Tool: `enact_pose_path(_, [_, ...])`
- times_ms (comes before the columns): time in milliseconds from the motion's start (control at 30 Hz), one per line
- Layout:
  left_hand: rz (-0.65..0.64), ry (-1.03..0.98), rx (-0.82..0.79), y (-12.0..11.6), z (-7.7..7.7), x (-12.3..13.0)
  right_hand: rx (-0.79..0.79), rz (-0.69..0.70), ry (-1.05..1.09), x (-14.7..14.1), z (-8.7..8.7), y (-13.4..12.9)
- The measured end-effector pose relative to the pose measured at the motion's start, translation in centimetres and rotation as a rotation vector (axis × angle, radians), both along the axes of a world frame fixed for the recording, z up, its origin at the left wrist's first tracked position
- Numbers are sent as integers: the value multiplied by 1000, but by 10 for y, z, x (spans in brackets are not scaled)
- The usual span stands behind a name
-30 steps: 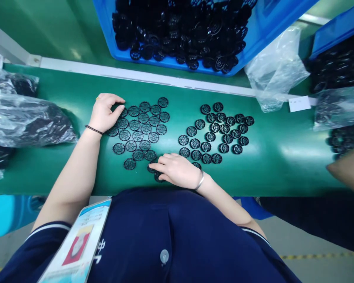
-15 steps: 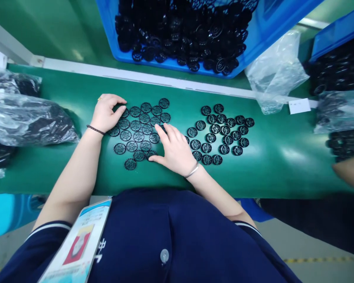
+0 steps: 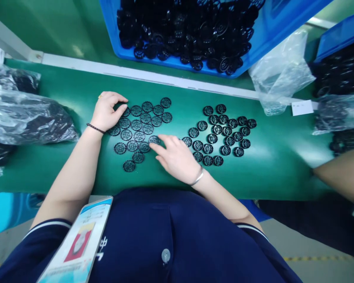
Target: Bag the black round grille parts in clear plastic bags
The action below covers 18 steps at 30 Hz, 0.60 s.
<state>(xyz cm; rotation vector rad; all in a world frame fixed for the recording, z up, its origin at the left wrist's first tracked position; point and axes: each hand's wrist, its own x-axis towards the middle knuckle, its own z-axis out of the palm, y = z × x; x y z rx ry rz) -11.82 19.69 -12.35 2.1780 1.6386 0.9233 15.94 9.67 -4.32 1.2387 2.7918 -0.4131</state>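
Head view: on a green tabletop [image 3: 271, 173], two separate groups of small round parts are laid out flat. Left of the middle, flat black openwork plastic discs [image 3: 139, 136] are spread between the two hands, many rims touching. Right of the middle, smaller black spoked plastic wheels [image 3: 212, 138] are grouped, some touching and some apart.

At the upper left of the disc group, the left hand [image 3: 105, 113] is rested with fingers curled and thumb bent beside the outermost discs; whether one is gripped cannot be told. At that group's lower right, the right hand [image 3: 179, 159] is held loosely open, palm down, with a fingertip placed at the edge of a disc; nothing is seen clasped.

Beyond the white rail [image 3: 165, 79] along the far edge, a blue plastic bin [image 3: 179, 67] is filled with black parts. Filled clear plastic bags [image 3: 32, 114] are placed at the left end. Toward the right end, a crumpled clear plastic bag [image 3: 283, 74], a white paper label [image 3: 302, 107] and a co-worker's arm [image 3: 345, 173] are noted.
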Motion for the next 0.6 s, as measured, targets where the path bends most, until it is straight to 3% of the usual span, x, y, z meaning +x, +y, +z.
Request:
enact_pose_path(100, [-1, -2, -7, -2, 0, 0, -14, 97, 1, -11, -1, -1])
enact_pose_path(367, [12, 18, -61, 0, 1, 1, -26, 27, -97, 18, 15, -2])
enact_pose_path(600, [2, -17, -35, -1, 2, 1, -112, 479, 144, -38, -6, -10])
